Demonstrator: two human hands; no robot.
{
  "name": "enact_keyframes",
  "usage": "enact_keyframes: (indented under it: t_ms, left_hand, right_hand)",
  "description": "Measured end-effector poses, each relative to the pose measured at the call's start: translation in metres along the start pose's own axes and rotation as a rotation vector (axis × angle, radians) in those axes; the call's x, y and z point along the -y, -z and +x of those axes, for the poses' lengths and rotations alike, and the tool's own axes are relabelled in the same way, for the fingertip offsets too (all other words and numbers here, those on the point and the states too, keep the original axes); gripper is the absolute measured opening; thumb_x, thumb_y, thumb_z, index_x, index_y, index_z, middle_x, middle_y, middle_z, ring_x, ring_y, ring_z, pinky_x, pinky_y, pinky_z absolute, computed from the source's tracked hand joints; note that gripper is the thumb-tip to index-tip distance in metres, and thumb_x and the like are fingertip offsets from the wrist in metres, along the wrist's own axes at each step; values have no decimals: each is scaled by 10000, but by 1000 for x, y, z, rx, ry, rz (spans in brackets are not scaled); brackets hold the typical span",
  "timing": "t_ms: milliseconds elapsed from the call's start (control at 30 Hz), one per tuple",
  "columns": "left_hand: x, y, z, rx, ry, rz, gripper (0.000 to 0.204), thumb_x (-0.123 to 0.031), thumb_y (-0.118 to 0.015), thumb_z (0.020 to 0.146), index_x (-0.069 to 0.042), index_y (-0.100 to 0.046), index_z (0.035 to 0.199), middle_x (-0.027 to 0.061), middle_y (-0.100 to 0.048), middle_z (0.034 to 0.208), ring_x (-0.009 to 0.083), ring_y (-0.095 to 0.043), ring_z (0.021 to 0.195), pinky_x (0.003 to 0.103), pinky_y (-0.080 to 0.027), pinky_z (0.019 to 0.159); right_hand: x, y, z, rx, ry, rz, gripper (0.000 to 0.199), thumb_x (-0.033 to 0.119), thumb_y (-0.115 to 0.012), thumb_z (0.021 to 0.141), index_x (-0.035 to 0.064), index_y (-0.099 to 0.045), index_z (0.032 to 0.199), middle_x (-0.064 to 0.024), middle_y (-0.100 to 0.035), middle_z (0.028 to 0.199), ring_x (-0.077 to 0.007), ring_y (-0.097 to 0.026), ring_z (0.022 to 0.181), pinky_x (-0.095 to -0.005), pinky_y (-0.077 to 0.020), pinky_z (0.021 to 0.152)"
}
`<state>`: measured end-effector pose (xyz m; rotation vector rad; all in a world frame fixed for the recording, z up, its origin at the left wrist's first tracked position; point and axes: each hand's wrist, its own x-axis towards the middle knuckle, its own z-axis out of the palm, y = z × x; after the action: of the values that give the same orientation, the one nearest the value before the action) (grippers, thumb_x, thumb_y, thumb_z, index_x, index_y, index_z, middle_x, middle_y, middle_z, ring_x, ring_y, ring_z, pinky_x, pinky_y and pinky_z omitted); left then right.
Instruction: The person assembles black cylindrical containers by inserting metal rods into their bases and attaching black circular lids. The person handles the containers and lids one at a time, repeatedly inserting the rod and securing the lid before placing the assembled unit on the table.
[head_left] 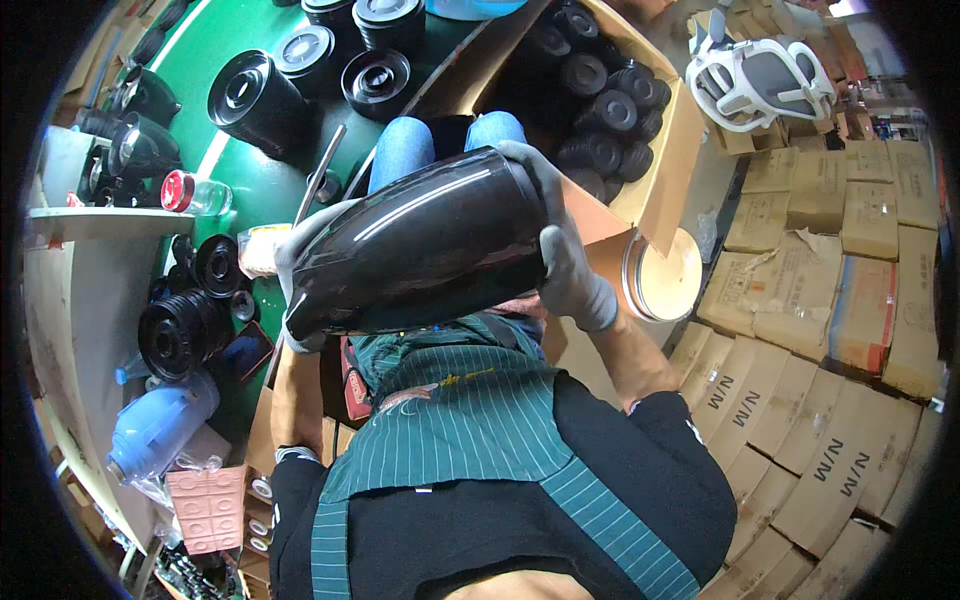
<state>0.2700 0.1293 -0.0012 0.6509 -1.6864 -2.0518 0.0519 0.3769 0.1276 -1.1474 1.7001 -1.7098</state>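
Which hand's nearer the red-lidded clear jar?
Left. The left hand, on one end of the glossy black tapered cylinder, is right of and slightly below the jar in view; the right hand, on the other end, is much farther right.

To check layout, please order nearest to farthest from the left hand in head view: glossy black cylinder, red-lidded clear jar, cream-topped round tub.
1. Black cylinder, touching the left hand.
2. Clear jar, left side.
3. Round tub, right side.
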Motion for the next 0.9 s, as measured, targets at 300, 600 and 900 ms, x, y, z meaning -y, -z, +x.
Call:
enact_keyframes:
  t_ms: [300, 600, 900]
  left_hand:
    - [58, -28, -6, 39, -114, 158, 661, -171, -822, 874, 47, -595, 1456, 217, -691, 1370, 348, -693, 1234, 466, -547, 1076]
    - [-23, -34, 8, 339, -626, 1336, 862, -152, -890, 706, -152, -586, 1513, 163, -600, 1497, 406, -492, 1469, 554, -333, 1259]
    - [55, 58, 102, -228, 240, 1460, 652, -537, -653, 1020, -83, -617, 1487, 289, -719, 1233, 453, -700, 1132, 515, -555, 962]
  right_hand:
    - [37, 34, 24, 170, -99, 14, 1011, 787, -518, 997, 72, -340, 1688, -160, -467, 1648, -316, -452, 1526, -474, -310, 1297]
    - [-38, 47, 18, 245, -34, -381, 720, 397, -951, 759, 53, -722, 1348, -229, -618, 1482, -360, -622, 1363, -420, -481, 1160]
    - [-127, 16, 34, 291, -37, -230, 916, 544, -771, 935, 63, -415, 1629, -240, -567, 1511, -397, -548, 1411, -455, -396, 1226]
